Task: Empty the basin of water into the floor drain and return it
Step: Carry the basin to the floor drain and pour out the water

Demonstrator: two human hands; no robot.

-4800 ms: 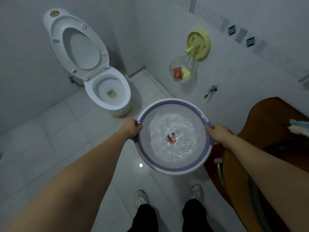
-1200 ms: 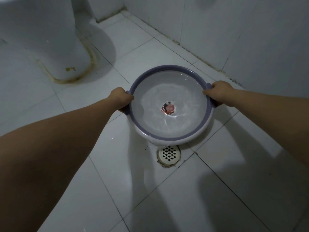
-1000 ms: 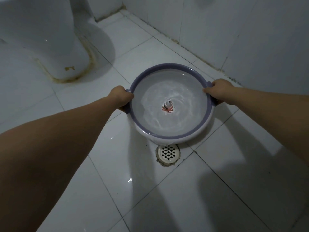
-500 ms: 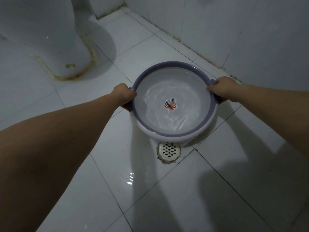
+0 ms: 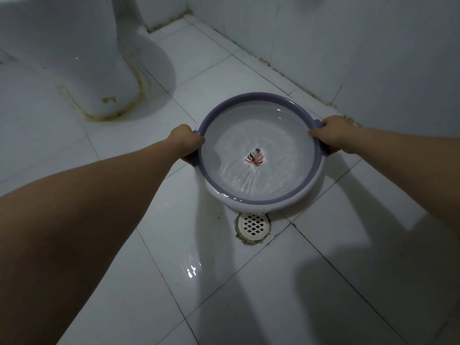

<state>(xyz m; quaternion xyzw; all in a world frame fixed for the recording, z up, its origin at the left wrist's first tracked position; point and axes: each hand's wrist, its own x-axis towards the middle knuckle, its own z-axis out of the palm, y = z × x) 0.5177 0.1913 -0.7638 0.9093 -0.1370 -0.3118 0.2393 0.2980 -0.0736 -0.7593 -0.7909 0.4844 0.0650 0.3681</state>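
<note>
A round white basin [image 5: 261, 204] with a purple rim holds rippling water over a small reddish mark at its bottom. My left hand [image 5: 186, 141] grips the left handle and my right hand [image 5: 329, 132] grips the right handle. The basin is low over the white tiled floor, tilted slightly toward me, with the water gathered against the near side. Its near edge hangs just above and behind the round white floor drain [image 5: 253, 224], whose grid cover is fully visible.
The toilet base [image 5: 99, 78] with a stained seal stands at the upper left. A tiled wall [image 5: 373, 51] runs along the right behind the basin. A wet glint [image 5: 192, 271] shows on the floor tiles in front of the drain.
Since several seconds ago I have come down from standing to floor level beside the drain. In the last second the basin has tilted a little toward me, and its water has shifted to the near edge.
</note>
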